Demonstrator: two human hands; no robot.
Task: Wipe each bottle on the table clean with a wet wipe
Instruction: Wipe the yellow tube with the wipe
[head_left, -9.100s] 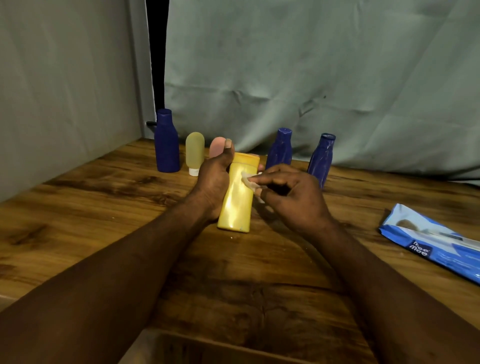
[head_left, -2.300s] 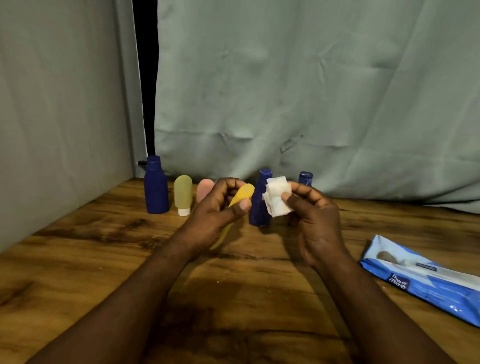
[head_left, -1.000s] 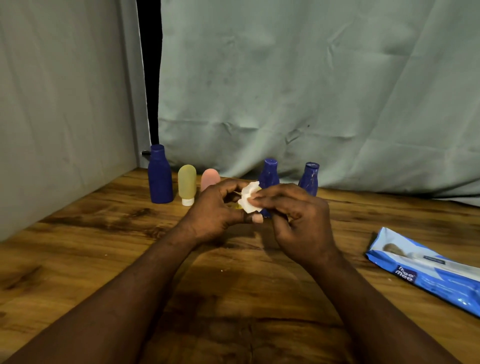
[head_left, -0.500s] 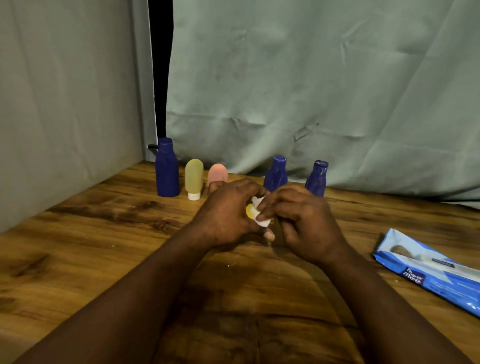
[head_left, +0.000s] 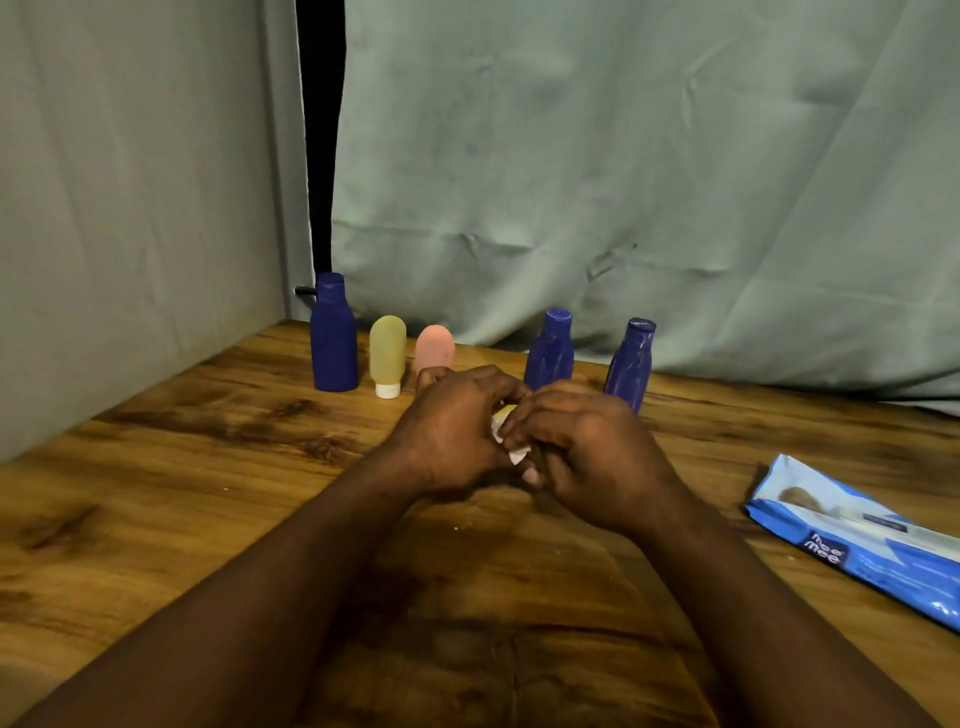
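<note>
Slippage worries me: left grip (head_left: 452, 431) clasps the yellow plastic bottle (head_left: 506, 411), right grip (head_left: 592, 457) pinches the white wet wipe (head_left: 514, 454); wetness could pop it free.

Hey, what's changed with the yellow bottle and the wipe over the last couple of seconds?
The right hand brought the wet wipe, held apart two seconds ago, back onto the yellow bottle, and both hands sank lower. The left hand keeps its grip on the bottle, now almost hidden. The row of five bottles at the back and the wipes pack stayed put.
</note>
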